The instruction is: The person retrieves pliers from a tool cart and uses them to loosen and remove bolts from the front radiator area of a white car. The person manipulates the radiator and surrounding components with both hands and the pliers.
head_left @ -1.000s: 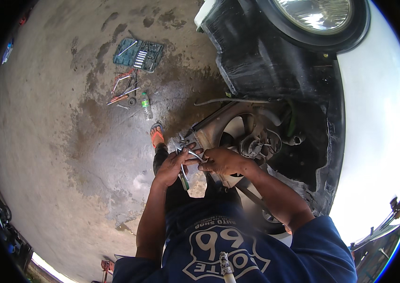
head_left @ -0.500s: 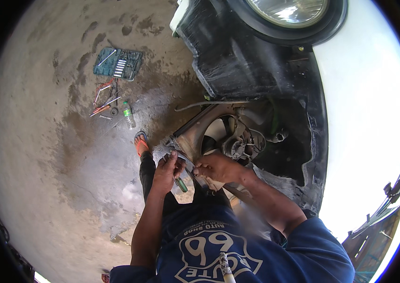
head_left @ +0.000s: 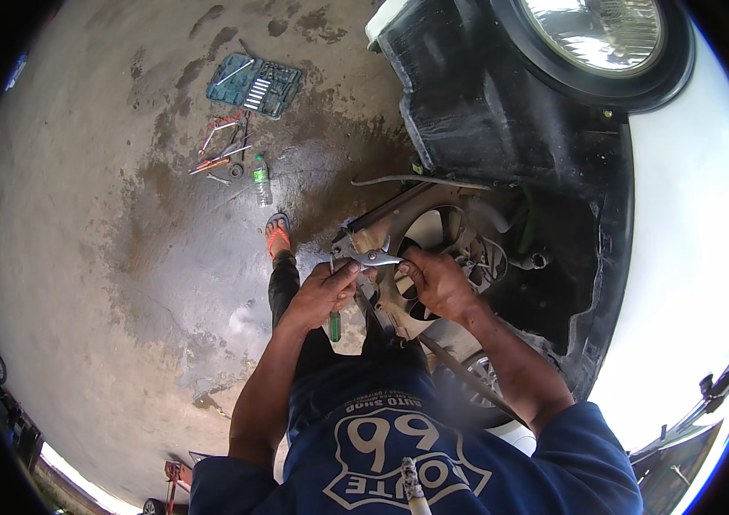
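Observation:
Silver pliers (head_left: 372,257) lie crosswise between my two hands, above the edge of a fan assembly. My left hand (head_left: 323,294) is closed round one end of them. In that same hand a screwdriver (head_left: 334,326) hangs down, its green handle showing below the fingers. My right hand (head_left: 440,283) is closed, with thumb and fingers pinching the other end of the pliers. Just beyond and beneath the right hand is a radiator fan (head_left: 426,232) in a round shroud. The fingers hide part of the fan and the pliers' ends.
A vehicle's white body panel (head_left: 682,257), dark front section (head_left: 502,103) and round headlight (head_left: 596,33) stand to the right. On the stained concrete floor lie an open socket set (head_left: 253,84), several hand tools (head_left: 225,154) and a plastic bottle (head_left: 262,182). A cigarette (head_left: 413,485) juts up at the lower edge.
Both hands have risen slightly, and the right has moved rightward off the fan assembly's edge onto the pliers. The pliers now show plainly between them. The whole view has shifted.

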The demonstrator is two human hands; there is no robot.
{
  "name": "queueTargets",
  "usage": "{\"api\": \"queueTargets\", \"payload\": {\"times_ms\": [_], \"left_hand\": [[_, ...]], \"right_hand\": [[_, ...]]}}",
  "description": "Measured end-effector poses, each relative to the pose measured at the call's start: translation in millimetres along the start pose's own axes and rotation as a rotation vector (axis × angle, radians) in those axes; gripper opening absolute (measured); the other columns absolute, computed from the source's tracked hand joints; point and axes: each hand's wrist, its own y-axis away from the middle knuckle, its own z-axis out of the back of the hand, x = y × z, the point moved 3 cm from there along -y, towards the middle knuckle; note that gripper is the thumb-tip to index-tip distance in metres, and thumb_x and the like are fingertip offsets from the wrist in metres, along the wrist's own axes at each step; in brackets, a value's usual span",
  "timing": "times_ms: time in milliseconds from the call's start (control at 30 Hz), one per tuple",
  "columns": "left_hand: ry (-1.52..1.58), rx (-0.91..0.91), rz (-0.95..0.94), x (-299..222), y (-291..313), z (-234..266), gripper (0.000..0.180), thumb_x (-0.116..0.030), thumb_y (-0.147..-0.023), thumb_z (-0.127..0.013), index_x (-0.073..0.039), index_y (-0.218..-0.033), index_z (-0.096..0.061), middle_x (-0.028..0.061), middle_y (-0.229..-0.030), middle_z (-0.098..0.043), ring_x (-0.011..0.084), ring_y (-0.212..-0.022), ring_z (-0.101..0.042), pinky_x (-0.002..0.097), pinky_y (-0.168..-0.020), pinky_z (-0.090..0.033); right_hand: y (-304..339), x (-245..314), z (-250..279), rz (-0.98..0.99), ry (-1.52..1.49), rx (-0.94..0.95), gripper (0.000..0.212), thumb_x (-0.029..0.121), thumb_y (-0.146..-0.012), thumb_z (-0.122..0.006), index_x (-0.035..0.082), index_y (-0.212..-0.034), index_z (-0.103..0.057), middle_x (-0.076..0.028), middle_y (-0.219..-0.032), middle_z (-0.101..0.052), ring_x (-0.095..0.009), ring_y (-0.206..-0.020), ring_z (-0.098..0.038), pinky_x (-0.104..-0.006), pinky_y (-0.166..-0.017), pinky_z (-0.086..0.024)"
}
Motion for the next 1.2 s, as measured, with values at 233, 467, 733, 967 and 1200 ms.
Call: {"api": "queueTargets", "payload": {"times_ms": [233,467,733,967,1200], "left_hand": [[0.167,-0.282,-0.227,29,-21,-44,0.030,-0.034,-0.108,-0.050,-0.008,-0.096,-0.060,-0.0047,-0.066,-0.045,0.0046,-0.056,-0.039,0.0223,-0.049,-0.032],[-0.038,-0.254,-0.194,28,-19,-30,0.038,-0.042,-0.103,-0.059,-0.005,-0.098,-0.062,-0.0024,-0.081,-0.059,0.0062,-0.069,-0.056,0.0247,-0.060,-0.046],[-0.586,-0.750,-0.330,27,-48,39,0.048,-0.040,-0.090,-0.075,0.001,-0.110,-0.061,0.0100,-0.092,-0.068,0.0224,-0.078,-0.062,0.0334,-0.069,-0.048],[-0.610,-0.804,-0.361,43,-78,55,0.065,-0.043,-0.088,-0.075,0.007,-0.123,-0.057,0.0316,-0.115,-0.065,0.0449,-0.110,-0.064,0.0459,-0.092,-0.050],[-0.679,-0.831,-0.423,46,-82,50,0.055,-0.034,-0.094,-0.071,0.004,-0.130,-0.055,0.0247,-0.106,-0.071,0.0388,-0.101,-0.070,0.0431,-0.085,-0.054]], "right_hand": [[28,17,-53,-0.115,-0.128,-0.100,0.018,0.019,-0.101,-0.052,0.002,-0.107,-0.049,-0.032,-0.077,-0.062,-0.052,-0.078,-0.062,-0.0577,-0.065,-0.048],[29,20,-40,-0.011,-0.200,0.158,0.032,0.019,-0.101,-0.052,0.002,-0.128,-0.050,-0.027,-0.086,-0.066,-0.046,-0.082,-0.065,-0.0523,-0.069,-0.050],[-70,-181,87,-0.393,0.490,-0.249,0.036,0.024,-0.089,-0.063,0.007,-0.121,-0.067,-0.022,-0.119,-0.068,-0.040,-0.115,-0.063,-0.0449,-0.095,-0.052],[-108,-225,97,-0.457,0.722,0.068,0.052,0.042,-0.094,-0.062,-0.004,-0.118,-0.064,-0.027,-0.119,-0.065,-0.041,-0.113,-0.061,-0.0434,-0.093,-0.050],[-122,-253,90,-0.306,0.597,0.045,0.065,0.055,-0.098,-0.053,-0.005,-0.080,-0.068,-0.024,-0.078,-0.067,-0.039,-0.072,-0.061,-0.0454,-0.075,-0.052]]}}
